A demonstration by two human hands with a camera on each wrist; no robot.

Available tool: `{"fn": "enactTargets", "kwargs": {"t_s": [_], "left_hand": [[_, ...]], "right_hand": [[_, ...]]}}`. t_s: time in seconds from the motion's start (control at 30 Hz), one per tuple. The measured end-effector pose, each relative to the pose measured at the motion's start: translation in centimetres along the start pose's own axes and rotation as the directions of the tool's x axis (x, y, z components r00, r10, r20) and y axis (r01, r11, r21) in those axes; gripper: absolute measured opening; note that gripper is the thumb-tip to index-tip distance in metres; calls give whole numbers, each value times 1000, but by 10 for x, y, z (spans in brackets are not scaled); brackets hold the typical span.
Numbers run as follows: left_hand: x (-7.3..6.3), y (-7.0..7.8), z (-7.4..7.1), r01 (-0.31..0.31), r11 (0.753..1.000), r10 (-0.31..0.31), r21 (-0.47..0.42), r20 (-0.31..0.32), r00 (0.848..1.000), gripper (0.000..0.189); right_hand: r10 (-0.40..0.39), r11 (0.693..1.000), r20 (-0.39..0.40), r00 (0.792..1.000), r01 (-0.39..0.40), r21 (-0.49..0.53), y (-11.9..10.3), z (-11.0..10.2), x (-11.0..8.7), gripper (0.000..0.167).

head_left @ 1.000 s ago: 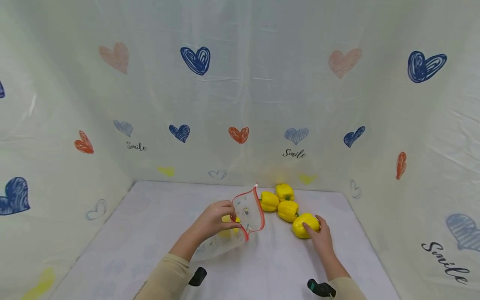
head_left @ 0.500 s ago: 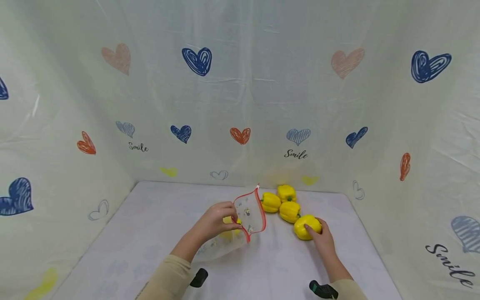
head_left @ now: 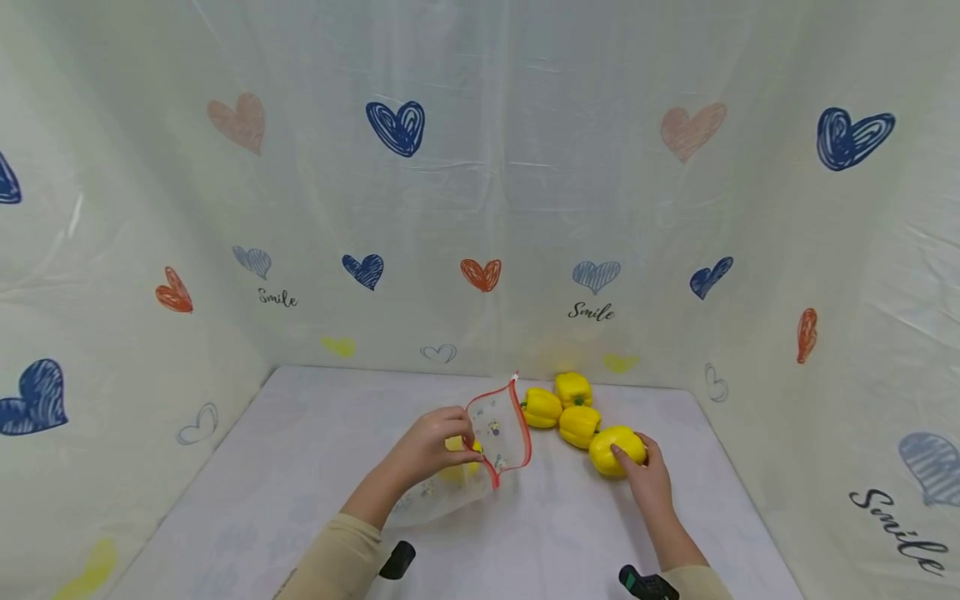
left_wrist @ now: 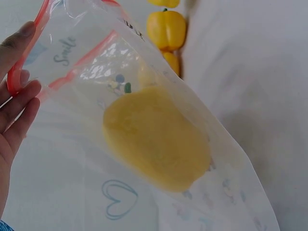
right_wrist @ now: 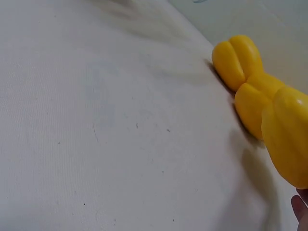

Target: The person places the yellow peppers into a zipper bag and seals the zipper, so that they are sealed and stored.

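My left hand [head_left: 433, 444] pinches the red-edged mouth of a clear printed zip bag [head_left: 504, 425] between thumb and fingers. The bag's mouth gapes toward the right. Inside it lies a yellow bell pepper [left_wrist: 156, 139], seen through the plastic in the left wrist view. With thumb and fingers, my right hand [head_left: 651, 482] grips another yellow bell pepper [head_left: 615, 451]. In the right wrist view this pepper [right_wrist: 288, 139] casts a shadow on the table, and only fingertips [right_wrist: 299, 208] show at the edge.
Behind the held pepper sit three more yellow bell peppers, a near one [head_left: 580, 427], a left one [head_left: 542, 408] and a back one [head_left: 573, 389]. The white-covered table [head_left: 300, 450] is walled by a heart-printed curtain [head_left: 480, 200] at the back and sides.
The right fingers have closed further round the front pepper, which has shifted very slightly right. The left hand and bag stay nearly in place.
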State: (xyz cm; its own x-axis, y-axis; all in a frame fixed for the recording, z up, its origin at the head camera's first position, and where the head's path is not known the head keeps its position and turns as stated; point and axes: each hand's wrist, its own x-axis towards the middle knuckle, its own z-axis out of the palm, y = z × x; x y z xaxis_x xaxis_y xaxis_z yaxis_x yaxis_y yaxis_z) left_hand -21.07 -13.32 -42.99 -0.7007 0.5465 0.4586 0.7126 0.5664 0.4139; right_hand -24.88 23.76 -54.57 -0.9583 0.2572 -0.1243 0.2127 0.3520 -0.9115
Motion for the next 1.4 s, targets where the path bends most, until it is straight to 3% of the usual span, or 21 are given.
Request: {"fn": "enactTargets", "kwargs": {"t_s": [0.13, 0.57, 0.9, 1.4], "left_hand": [[1, -1, -1, -19, 1000, 19, -5, -9, 1000, 23], [2, 2, -1, 9, 1000, -8, -15, 9, 1000, 21], [2, 2, -1, -2, 999, 2, -35, -6, 1000, 22], [2, 2, 0, -14, 998, 14, -59, -11, 1000, 21]], "right_hand": [[-7, 1000, 4, 1000, 7, 18, -7, 0, -3, 87], [-26, 998, 5, 1000, 26, 65, -28, 2, -17, 85], [-37, 992, 18, 999, 35, 121, -57, 6, -32, 82], [-147, 971, 65, 987, 132, 200, -94, 19, -55, 69]]}}
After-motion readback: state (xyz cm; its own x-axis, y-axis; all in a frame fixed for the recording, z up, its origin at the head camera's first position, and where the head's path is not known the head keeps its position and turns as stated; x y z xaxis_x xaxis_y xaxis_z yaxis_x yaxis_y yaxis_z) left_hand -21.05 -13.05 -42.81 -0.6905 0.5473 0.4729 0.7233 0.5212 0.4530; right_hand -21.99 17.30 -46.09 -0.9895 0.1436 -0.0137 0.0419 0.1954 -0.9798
